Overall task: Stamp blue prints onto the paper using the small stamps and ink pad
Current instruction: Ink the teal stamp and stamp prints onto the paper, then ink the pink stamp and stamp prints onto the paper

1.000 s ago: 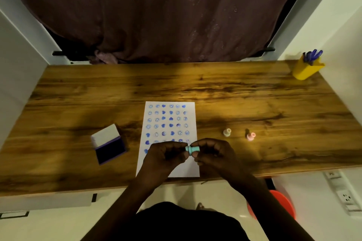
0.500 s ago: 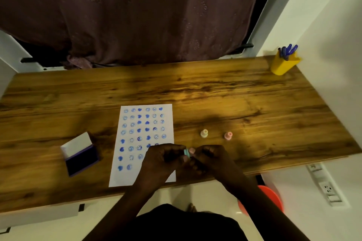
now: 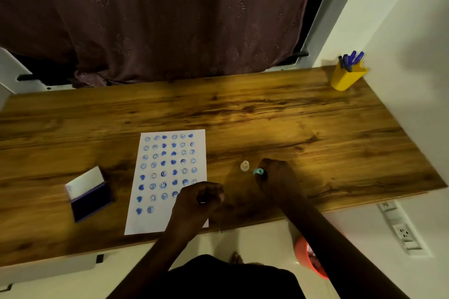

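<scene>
A white paper (image 3: pixel 167 218) covered with rows of blue prints lies on the wooden table (image 3: pixel 315 133). The open ink pad (image 3: pixel 91 201), dark blue with a white lid, sits to its left. My right hand (image 3: pixel 277 177) is to the right of the paper, shut on a small teal stamp (image 3: pixel 258 172). A cream stamp (image 3: pixel 245 166) stands just left of it. My left hand (image 3: pixel 201 198) rests curled over the paper's lower right part; nothing shows in it. The pink stamp is hidden.
A yellow pen holder (image 3: pixel 347 77) with blue pens stands at the table's far right corner by the wall. A dark curtain hangs behind the table. An orange bucket (image 3: pixel 308 257) sits on the floor below the near edge.
My hands were together at the paper's lower edge, both on the teal stamp. Now they are apart: the right hand has carried the stamp rightward beside the cream stamp.
</scene>
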